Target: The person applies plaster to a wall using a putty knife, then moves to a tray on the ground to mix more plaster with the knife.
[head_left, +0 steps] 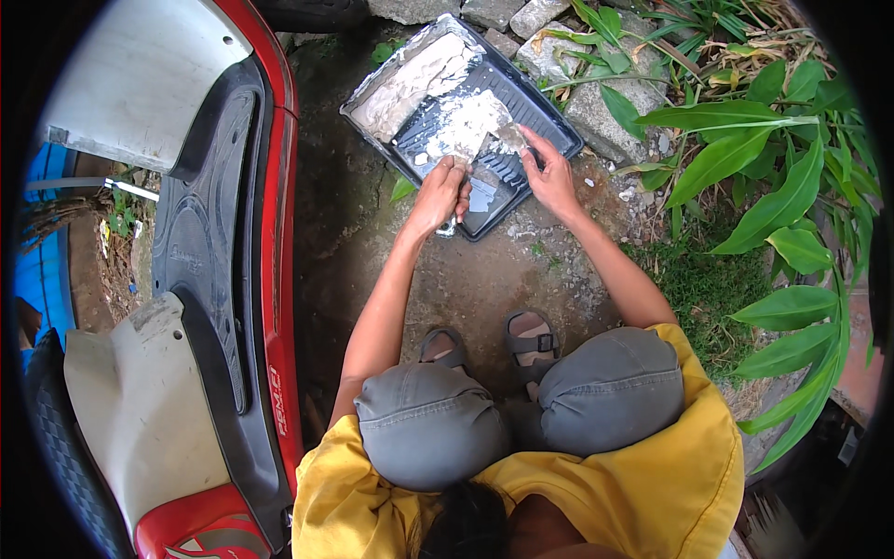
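Note:
A black ribbed paint tray rests tilted on the ground ahead of me. White putty-like paste lies in its middle, and a thicker off-white layer coats its left side. Over the tray's near left edge, my left hand is closed on what looks like a putty knife; its handle end shows below the fingers, and its blade is smeared with paste. At the right side, my right hand pinches a small flat grey scraper whose edge is close to the paste and the other blade.
A red and grey motor scooter stands close along my left. Broad-leaved green plants lean in from the right. Stones line the ground behind the tray. My sandalled feet are on the bare ground below it.

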Demonstrator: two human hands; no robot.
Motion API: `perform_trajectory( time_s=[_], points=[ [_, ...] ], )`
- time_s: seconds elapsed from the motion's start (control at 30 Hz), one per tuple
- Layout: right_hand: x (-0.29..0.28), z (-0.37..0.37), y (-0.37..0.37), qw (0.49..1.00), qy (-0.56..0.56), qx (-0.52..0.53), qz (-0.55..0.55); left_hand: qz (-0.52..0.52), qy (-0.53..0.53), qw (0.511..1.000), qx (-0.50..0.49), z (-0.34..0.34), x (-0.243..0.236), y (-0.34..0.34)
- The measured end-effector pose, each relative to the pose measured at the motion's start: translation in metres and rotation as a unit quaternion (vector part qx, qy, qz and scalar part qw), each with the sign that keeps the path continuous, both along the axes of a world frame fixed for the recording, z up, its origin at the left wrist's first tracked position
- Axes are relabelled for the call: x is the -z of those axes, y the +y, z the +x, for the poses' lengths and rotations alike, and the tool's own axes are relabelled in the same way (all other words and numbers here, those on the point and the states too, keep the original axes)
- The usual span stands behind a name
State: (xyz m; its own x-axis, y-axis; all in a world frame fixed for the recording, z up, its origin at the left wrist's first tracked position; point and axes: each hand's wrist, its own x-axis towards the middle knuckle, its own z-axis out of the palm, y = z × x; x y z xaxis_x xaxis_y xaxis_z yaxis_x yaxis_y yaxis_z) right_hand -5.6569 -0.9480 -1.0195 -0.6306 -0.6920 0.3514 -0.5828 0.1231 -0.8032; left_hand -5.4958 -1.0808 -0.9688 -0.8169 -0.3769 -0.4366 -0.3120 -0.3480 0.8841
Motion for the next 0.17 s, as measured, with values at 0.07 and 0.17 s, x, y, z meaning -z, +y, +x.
perform_trajectory(
  time_s=[0.07, 0.17],
  points=[
    [-0.016, 0.011, 0.000, 0.999, -0.015, 0.011, 0.039, 0.034, 0.007, 0.999, -0.016, 0.004, -0.002, -0.003],
    [-0.026, 0.012, 0.001, 0.995, 0.003, 0.002, 0.097, 0.040, 0.019, 0.999, -0.009, 0.004, -0.006, -0.005]
  ],
)
